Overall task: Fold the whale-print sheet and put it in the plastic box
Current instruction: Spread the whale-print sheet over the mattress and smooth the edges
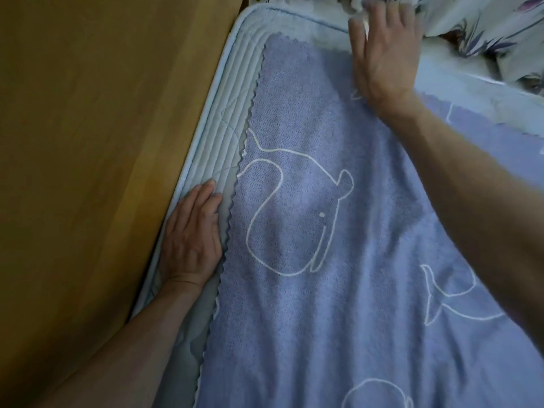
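We saw the blue-lavender terry whale-print sheet (323, 231) w/ white whale outlines spread flat on the pale-blue quilted mattress pad (232, 113), zigzag edge just inside the pad's piping. Left hand (191, 240) lay flat, fingers straight, on the pad beside that edge, holding nothing. Right hand (385, 51) pressed flat near the sheet's far end, fingers extended, touching floral-print white bedding (485, 28). Brown wood panel (88, 142) ran along the pad.

I see the whale-print sheet (338, 216) as lavender-blue with white outline whales and a pale zigzag edge. Under it, the quilted mattress pad (232, 119) is pale blue-grey with ribbed stitching. The floral bedding (485, 25) is white with purple flowers. The wooden panel (88, 142) is ochre-brown.
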Demonstrator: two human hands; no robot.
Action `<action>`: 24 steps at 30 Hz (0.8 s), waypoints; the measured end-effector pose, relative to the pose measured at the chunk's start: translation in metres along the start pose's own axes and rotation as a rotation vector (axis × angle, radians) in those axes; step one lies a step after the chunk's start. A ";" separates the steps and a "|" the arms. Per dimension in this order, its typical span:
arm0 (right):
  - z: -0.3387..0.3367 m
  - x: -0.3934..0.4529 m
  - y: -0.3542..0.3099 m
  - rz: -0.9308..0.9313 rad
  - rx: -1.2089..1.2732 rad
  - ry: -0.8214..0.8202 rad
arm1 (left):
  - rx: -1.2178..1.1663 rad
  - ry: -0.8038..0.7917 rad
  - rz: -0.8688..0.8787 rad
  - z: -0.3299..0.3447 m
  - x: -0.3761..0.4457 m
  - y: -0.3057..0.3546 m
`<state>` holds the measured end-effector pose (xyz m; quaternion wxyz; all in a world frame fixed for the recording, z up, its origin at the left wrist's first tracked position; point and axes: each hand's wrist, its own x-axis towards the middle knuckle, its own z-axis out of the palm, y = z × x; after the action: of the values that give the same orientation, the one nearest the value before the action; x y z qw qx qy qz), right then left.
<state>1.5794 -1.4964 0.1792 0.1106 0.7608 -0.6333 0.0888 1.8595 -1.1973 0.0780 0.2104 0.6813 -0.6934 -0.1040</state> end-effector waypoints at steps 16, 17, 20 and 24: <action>-0.048 -0.386 0.099 0.225 0.123 -0.385 | 0.009 0.020 0.026 -0.001 0.004 -0.001; -0.039 -0.367 0.116 0.276 0.117 -0.369 | 0.012 0.010 0.020 -0.001 0.006 -0.002; -0.019 -0.323 0.147 0.382 0.125 -0.343 | 0.003 -0.052 -0.068 -0.002 0.009 -0.001; -0.004 -0.296 0.165 0.405 0.136 -0.302 | 0.042 -0.112 -0.105 -0.017 0.016 0.008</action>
<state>1.3633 -1.2442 0.1107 -0.0567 0.6288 -0.7746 0.0369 1.8604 -1.2100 0.0992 0.1509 0.7142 -0.6693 -0.1383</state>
